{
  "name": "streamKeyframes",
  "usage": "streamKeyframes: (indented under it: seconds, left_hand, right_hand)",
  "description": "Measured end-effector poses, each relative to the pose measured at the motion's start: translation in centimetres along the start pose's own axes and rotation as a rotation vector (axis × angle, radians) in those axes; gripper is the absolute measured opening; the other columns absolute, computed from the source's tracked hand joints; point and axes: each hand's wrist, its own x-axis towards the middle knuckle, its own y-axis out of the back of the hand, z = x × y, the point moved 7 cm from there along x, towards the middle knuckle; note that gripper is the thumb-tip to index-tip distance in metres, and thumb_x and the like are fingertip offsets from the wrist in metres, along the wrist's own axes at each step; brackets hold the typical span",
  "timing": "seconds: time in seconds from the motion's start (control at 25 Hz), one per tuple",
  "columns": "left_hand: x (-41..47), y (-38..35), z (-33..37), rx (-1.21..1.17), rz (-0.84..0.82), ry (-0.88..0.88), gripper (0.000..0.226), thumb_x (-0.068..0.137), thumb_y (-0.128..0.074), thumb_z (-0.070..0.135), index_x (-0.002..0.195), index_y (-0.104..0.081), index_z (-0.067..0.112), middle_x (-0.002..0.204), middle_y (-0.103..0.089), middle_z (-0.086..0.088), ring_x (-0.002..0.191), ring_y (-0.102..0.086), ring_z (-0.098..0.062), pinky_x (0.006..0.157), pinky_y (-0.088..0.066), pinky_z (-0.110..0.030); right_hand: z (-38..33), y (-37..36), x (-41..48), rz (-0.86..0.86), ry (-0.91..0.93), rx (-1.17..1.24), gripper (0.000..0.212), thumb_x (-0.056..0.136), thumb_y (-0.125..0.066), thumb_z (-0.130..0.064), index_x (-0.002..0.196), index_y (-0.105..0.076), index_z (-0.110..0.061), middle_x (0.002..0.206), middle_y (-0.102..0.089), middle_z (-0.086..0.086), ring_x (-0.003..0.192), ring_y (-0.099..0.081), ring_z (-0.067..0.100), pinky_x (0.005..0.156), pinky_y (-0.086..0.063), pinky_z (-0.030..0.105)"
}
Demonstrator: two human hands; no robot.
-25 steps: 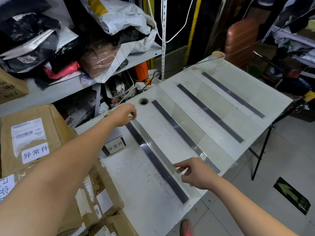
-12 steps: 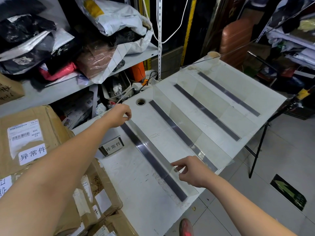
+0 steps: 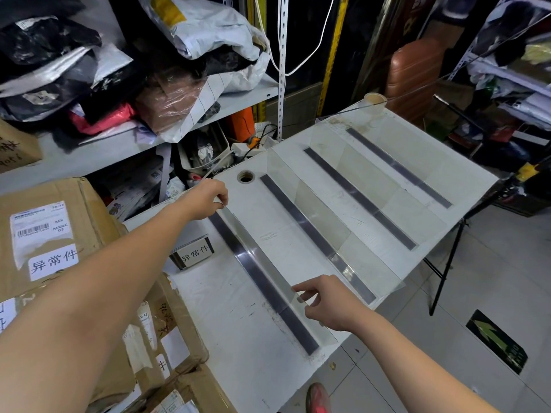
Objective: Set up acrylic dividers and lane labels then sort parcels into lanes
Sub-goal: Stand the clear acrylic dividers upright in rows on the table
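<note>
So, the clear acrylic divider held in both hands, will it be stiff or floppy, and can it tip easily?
Probably stiff: the acrylic divider runs straight from the left hand to the right hand without sagging. It looks thin and stands on edge, so it may tip unless seated on the dark strip. Its glossy faces seem slippery.

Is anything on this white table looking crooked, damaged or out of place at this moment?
Nothing spilled or broken. The acrylic divider pinched by the left hand and right hand over the nearest dark strip seems to lean, unlike the upright others. The table looks scuffed near that strip's front end.
</note>
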Motion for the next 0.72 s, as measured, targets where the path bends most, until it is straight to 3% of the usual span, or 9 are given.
streamKeyframes:
  seconds: [0.2,0.4,0.72]
  left_hand:
    - [-0.27,-0.03,-0.34,-0.022,0.007,0.022,0.019,0.084,-0.076,0.003,0.082,-0.07,0.02,0.091,-0.064,0.006,0.09,-0.06,-0.016,0.089,-0.052,-0.041]
    - [-0.39,-0.11,-0.3,-0.031,0.011,0.024,0.018,0.084,-0.077,0.003,0.081,-0.07,0.02,0.091,-0.064,0.005,0.09,-0.061,-0.016,0.088,-0.053,-0.041]
    - [-0.4,0.19,-0.11,-0.027,-0.007,0.014,0.016,0.084,-0.077,0.003,0.082,-0.071,0.018,0.091,-0.065,0.005,0.089,-0.061,-0.015,0.087,-0.053,-0.038]
  right_hand:
    - [-0.64,-0.33,-0.07,-0.009,0.025,-0.037,0.059,0.085,-0.058,-0.005,0.137,-0.065,-0.032,0.109,-0.068,-0.013,0.091,-0.069,0.012,0.072,-0.056,0.023]
    - [-0.26,-0.29,-0.06,-0.004,0.025,-0.034,0.059,0.085,-0.058,-0.004,0.137,-0.064,-0.032,0.111,-0.068,-0.012,0.09,-0.065,0.01,0.062,-0.046,0.015]
    - [-0.31,-0.62,-0.16,-0.005,0.023,-0.005,0.059,0.084,-0.058,-0.005,0.136,-0.065,-0.032,0.107,-0.067,-0.013,0.09,-0.068,0.013,0.066,-0.053,0.021]
